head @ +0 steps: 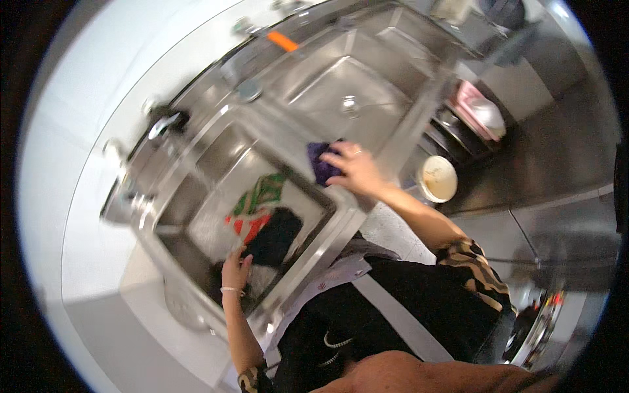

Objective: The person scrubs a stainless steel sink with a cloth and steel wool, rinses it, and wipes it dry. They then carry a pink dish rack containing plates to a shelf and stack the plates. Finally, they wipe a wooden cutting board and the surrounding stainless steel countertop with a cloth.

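Observation:
My right hand (355, 168) grips a bunched dark purple cloth (323, 161) on the metal divider between two sink basins. Inside the nearer stainless steel basin (172, 250), my left hand (237, 270) hangs with thumb and fingers apart, and I see nothing held in it. Close to its fingertips lies a black cloth (277, 236) on the basin floor. A red-and-white piece (249, 227), apparently fabric, and a green patterned cloth (263, 194) lie against it. Blur hides whether my left fingertips touch the black cloth.
A second basin with a drain (350, 104) adjoins beyond the divider. A faucet with a black part (167, 120) stands at the wall side. An orange strip (282, 41) lies on the back ledge. To the right are a white bucket (439, 179) and a pink container (474, 105).

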Demonstrator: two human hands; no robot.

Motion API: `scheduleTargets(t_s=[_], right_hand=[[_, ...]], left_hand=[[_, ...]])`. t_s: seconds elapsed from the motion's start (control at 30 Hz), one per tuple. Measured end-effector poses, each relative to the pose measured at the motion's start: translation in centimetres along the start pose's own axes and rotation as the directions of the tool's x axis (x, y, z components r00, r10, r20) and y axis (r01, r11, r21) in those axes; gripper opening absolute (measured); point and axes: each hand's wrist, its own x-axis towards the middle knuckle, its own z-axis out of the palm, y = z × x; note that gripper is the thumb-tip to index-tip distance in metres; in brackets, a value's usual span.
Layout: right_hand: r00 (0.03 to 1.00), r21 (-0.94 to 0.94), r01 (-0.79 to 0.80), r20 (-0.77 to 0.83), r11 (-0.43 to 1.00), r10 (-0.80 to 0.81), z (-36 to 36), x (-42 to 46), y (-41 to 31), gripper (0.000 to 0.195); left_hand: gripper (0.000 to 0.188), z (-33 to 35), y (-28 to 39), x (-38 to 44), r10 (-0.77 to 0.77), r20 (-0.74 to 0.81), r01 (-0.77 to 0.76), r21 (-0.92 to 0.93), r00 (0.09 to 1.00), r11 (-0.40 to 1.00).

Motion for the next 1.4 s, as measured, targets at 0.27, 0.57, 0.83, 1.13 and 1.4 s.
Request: scheduleTargets(t_s=[0.27, 0.57, 0.83, 1.13, 1.4], right_hand=[[0.955, 0.675, -0.262, 0.080, 0.690, 0.284, -8.5, 1.0, 12.5, 0.033], [0.537, 0.575, -0.455, -0.432, 0.680, 0.725, -25.2, 5.7, 60.5, 0.046], [0.832, -0.025, -0.375, -0.449, 0.927, 0.324, -15.1, 3.4, 73.8, 0.027], [0.995, 0.448, -0.094, 0.015, 0.889, 0.097, -10.4, 0.8, 48.5, 0.016], [0.917, 0.709, -0.374, 0.185, 0.598, 0.354, -24.0, 9.7, 52.9, 0.040]], left_hand=[[0.028, 5.9, 24.3, 11.4, 0.560, -0.191, -0.587, -0.138, 0.806, 0.798], [0.018, 15.6, 40.1, 22.1, 0.306, -0.179, -0.354, -0.471, 0.935, 0.808], [0.016, 24.3, 53.4, 31.1, 0.306, 0.048, -0.236, -0.525, 0.951, 0.817], [0.019, 30.1, 59.3, 34.2, 0.476, 0.258, -0.356, -0.399, 0.841, 0.845], [0.018, 26.8, 55.6, 33.9, 0.377, 0.135, -0.267, -0.494, 0.916, 0.827]])
